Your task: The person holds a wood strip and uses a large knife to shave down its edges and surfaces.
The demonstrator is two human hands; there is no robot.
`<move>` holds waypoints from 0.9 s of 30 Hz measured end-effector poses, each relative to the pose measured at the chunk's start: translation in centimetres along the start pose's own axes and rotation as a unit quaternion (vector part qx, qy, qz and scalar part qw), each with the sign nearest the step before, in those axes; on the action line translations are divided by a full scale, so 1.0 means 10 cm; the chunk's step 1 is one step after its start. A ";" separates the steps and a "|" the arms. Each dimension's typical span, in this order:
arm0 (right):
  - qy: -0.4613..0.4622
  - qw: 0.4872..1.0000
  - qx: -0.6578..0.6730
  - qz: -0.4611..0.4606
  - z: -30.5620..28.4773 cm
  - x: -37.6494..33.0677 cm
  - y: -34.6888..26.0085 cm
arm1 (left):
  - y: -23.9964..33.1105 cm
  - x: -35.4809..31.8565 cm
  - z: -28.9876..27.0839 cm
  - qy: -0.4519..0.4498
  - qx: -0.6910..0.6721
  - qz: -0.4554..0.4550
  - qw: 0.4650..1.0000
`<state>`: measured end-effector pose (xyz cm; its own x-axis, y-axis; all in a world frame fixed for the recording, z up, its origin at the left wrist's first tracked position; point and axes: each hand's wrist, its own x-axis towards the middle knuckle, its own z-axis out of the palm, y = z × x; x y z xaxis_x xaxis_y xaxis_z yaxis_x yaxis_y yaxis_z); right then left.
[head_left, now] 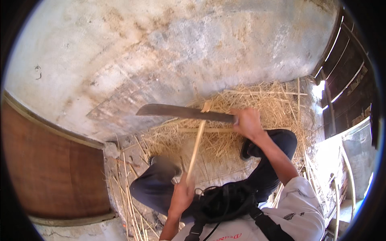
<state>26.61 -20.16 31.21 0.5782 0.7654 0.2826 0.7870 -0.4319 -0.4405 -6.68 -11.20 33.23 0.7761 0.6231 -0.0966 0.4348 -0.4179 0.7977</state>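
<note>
I am gripping a long pale bamboo stick [196, 145] in my left hand [181, 195], fingers clenched around its lower end, and it is running up and slightly right toward one o'clock until its tip is meeting the blade. My right hand [246, 121] is wrapped tight around the handle of a machete [183, 112], whose dark blade is stretching away from that fist toward nine o'clock, lying nearly level across the top of the stick. Where blade and stick are crossing, I cannot tell whether the edge is biting in or only resting.

The stick is looking light, stiff and dry to me; I am judging it will split along its grain rather than bend, and its skin may be slick, so I am holding it low, well apart from the blade. The machete is looking heavy toward the front, so the hold belongs right at the handle.

Behind the blade, at twelve o'clock from my knees, a heap of straw-like shavings [257, 100] is lying against a stained concrete wall [161, 48]. More thin strips [128, 188] are lying at eight o'clock from my left hand, beside a brown wooden panel [52, 168]. My dark trousers [152, 184] are folding beneath both arms.
</note>
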 end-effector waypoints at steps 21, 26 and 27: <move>-0.212 0.841 0.491 0.083 0.01 -0.22 -0.33 | -0.15 0.07 -0.26 -0.205 -0.346 -0.169 0.900; -0.139 0.903 0.404 0.043 -0.26 -0.35 -0.40 | -0.18 0.09 -0.26 -0.276 -0.434 -0.195 0.835; -0.129 0.911 0.390 0.041 -0.29 -0.39 -0.37 | -0.19 0.09 -0.25 -0.281 -0.437 -0.183 0.834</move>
<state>22.04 -22.89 34.21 0.4802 0.8754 0.0564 0.2935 -0.0997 -0.9508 -7.94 -8.13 33.11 0.8625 0.0922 -0.4975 0.3812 0.5283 0.7587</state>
